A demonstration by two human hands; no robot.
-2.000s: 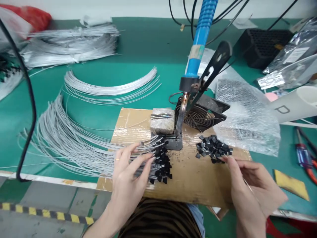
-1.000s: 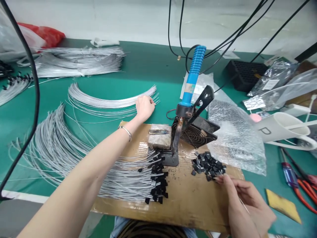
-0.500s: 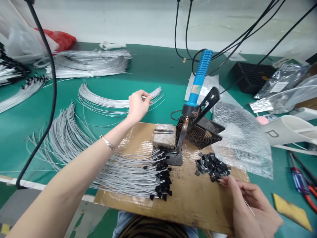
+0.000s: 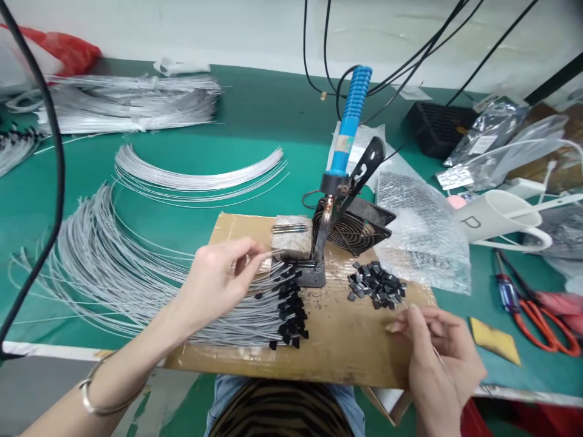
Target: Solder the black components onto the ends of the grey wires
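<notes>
My left hand (image 4: 228, 276) pinches a thin white wire, whose end (image 4: 274, 252) sticks out to the right of the fingertips, close to the pale block (image 4: 294, 243). Below it lies a spread of grey-white wires (image 4: 246, 318) tipped with small black pieces (image 4: 291, 309). My right hand (image 4: 439, 349) is closed at the right edge of the cardboard, thumb against fingers, on a thin silvery strand (image 4: 439, 358). Just beyond its fingertips is a pile of small black pieces (image 4: 376, 284). A blue-handled soldering iron (image 4: 350, 121) stands tip down in its holder, apart from both hands.
Cardboard (image 4: 346, 349) covers the near table edge. A small fan (image 4: 348, 227) sits behind the holder, beside bubble wrap (image 4: 423, 233). Curved white wires (image 4: 195, 176) lie at the back left. To the right are a white mug (image 4: 496, 215), a yellow sponge (image 4: 495, 340) and red-handled scissors (image 4: 542, 321).
My left hand has come from the far wire bundle toward me, bringing a wire's end near the pale block. My right hand stays by the black pieces. The view has shifted right.
</notes>
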